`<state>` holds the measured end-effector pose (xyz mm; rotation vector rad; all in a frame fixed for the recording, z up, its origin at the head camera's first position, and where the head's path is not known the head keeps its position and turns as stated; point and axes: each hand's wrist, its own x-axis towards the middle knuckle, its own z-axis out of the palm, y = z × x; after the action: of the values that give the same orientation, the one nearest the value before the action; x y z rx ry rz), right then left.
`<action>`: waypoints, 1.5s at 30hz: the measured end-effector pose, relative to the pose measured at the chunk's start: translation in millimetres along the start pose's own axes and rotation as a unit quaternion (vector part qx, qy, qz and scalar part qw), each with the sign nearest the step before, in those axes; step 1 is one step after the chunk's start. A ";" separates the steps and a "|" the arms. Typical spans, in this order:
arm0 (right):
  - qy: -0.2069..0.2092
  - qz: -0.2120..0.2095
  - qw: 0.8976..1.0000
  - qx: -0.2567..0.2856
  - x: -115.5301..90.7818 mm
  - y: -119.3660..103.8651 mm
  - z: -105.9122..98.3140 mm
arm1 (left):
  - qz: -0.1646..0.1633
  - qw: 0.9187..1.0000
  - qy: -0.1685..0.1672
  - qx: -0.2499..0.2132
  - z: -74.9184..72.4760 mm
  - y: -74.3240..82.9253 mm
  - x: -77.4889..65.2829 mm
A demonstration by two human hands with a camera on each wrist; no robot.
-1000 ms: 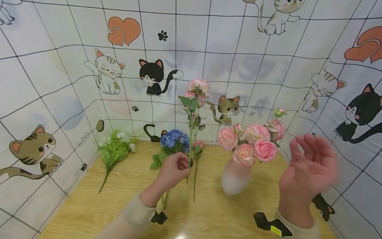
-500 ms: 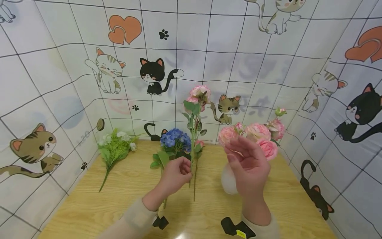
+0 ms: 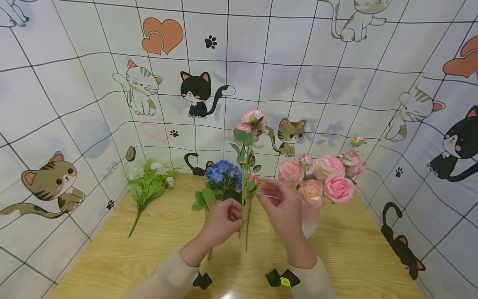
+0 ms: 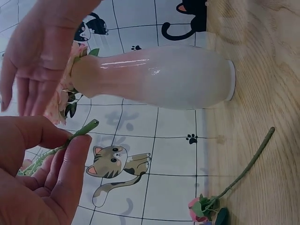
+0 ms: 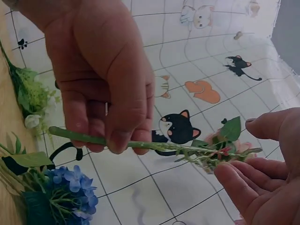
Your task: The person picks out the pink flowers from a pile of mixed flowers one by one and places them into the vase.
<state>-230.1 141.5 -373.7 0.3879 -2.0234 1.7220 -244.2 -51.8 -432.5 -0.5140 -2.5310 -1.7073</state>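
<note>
My left hand (image 3: 224,220) pinches the lower green stem of an artificial pink flower (image 3: 254,120) between thumb and fingers. The flower stands upright, its bloom high against the backdrop. In the left wrist view the cut end of the stem (image 4: 89,127) sticks out past the fingertips. My right hand (image 3: 281,207) is just right of the stem, fingers loosely curved and holding nothing. In the right wrist view, the right thumb and fingers (image 5: 267,173) are spread close to the leafy part of the stem. Behind that hand is a pink-and-white vase (image 4: 173,77) of pink roses (image 3: 321,178).
A blue hydrangea (image 3: 224,172) lies on the wooden table (image 3: 157,257) behind the left hand. Beside it lies a single pink rose, its thin stem (image 4: 253,159) pointing forward. A white-flowered green bunch (image 3: 149,185) lies further left. A cat-print backdrop (image 3: 242,50) surrounds the table.
My right hand has moved left from beyond the vase, across its front, to beside the held stem. The pink flower in my left hand has come down slightly.
</note>
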 end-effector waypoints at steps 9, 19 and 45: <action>-0.033 0.067 0.997 -0.005 8.2 27.5 10.6 | 0.018 0.999 0.011 0.045 0.8 0.5 -6.0; -0.046 0.088 0.995 -0.006 9.4 44.3 16.2 | 0.024 0.998 -0.012 0.049 8.1 -1.7 -9.8; -0.012 0.187 0.980 0.064 16.4 63.6 22.8 | 0.021 0.995 -0.017 0.097 26.2 -14.8 -9.3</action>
<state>-278.9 131.8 -422.3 0.0686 -2.1098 2.0851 -236.0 -35.2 -458.0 -0.5809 -2.6516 -1.4301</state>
